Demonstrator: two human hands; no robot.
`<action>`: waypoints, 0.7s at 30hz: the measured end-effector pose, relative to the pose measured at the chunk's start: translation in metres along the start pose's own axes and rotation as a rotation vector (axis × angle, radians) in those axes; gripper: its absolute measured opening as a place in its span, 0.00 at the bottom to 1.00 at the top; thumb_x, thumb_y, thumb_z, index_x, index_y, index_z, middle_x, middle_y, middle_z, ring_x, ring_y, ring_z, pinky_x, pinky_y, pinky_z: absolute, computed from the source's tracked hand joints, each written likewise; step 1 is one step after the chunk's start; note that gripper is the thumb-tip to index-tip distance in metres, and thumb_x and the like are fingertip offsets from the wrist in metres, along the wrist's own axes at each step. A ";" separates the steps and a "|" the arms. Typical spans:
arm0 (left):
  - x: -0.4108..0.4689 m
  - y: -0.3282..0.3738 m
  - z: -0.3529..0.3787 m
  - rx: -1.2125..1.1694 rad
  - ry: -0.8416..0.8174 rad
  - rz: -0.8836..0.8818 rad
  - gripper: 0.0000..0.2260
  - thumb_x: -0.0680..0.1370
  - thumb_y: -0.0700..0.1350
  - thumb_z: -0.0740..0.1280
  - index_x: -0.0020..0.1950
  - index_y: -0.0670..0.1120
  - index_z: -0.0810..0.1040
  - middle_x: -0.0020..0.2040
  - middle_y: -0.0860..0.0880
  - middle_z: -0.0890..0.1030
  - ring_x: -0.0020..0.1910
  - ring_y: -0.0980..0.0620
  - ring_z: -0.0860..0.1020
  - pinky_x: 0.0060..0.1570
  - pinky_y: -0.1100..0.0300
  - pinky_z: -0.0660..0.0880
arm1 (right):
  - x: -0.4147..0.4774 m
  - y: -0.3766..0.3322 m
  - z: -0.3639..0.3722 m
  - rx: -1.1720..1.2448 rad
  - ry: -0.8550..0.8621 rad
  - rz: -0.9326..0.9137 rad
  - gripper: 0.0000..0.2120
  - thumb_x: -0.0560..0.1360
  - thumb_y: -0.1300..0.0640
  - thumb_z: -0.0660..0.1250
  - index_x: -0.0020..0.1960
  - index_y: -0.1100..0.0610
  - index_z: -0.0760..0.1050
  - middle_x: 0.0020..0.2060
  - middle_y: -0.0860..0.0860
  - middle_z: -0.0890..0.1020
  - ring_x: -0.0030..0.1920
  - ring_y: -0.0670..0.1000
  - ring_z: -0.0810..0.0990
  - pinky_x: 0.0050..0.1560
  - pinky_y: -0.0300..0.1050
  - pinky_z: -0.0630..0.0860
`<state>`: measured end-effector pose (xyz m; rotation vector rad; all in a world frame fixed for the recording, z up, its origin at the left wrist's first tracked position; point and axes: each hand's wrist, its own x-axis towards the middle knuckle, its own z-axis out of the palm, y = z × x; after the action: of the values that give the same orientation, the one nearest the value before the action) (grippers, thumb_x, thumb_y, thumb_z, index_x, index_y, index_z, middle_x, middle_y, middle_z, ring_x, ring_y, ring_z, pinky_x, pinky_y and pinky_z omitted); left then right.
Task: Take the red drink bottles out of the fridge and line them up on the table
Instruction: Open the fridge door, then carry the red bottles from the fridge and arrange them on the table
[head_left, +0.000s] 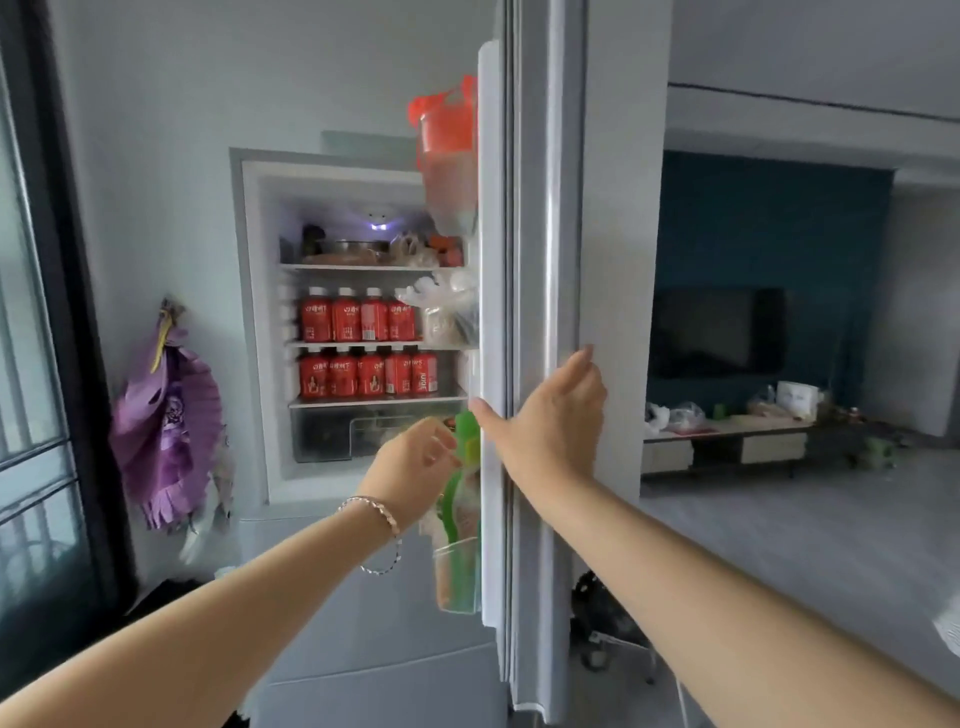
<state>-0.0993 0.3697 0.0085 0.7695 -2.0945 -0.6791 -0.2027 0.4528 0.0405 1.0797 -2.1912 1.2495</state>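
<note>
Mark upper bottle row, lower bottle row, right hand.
upper bottle row (347, 318): head view, second bottle's label
lower bottle row (371, 375): head view, middle bottle's label
right hand (550, 415): head view, back of the hand

Left grip (415, 462) loosely curled, right grip (550, 415) splayed, both extended forward.

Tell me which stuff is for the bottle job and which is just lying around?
For the job: red drink bottles, fridge, fridge door, right hand on the door, left hand.
Just lying about: purple decoration, green bottle, red bag, TV.
</note>
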 end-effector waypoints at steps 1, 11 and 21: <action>0.006 0.008 0.003 0.091 -0.035 0.021 0.04 0.78 0.39 0.61 0.48 0.47 0.74 0.46 0.48 0.82 0.42 0.52 0.80 0.37 0.65 0.75 | 0.006 0.011 -0.006 -0.028 0.037 0.047 0.57 0.68 0.36 0.70 0.76 0.64 0.38 0.74 0.60 0.55 0.73 0.58 0.57 0.71 0.49 0.60; 0.039 0.052 0.036 0.519 -0.211 0.075 0.03 0.77 0.44 0.60 0.44 0.50 0.72 0.45 0.51 0.77 0.45 0.50 0.77 0.49 0.55 0.77 | 0.058 0.124 -0.041 -0.201 0.180 0.276 0.47 0.74 0.50 0.69 0.75 0.68 0.40 0.69 0.65 0.62 0.65 0.63 0.66 0.64 0.54 0.67; 0.071 0.060 0.064 0.597 -0.229 0.077 0.04 0.78 0.45 0.59 0.47 0.48 0.73 0.45 0.52 0.77 0.44 0.51 0.76 0.46 0.59 0.75 | 0.103 0.171 -0.058 -0.036 0.148 0.406 0.47 0.72 0.54 0.71 0.76 0.64 0.42 0.71 0.64 0.59 0.68 0.64 0.64 0.65 0.58 0.68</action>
<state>-0.2050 0.3729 0.0488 0.9545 -2.5623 -0.0872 -0.4028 0.5103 0.0453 0.5203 -2.3779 1.3945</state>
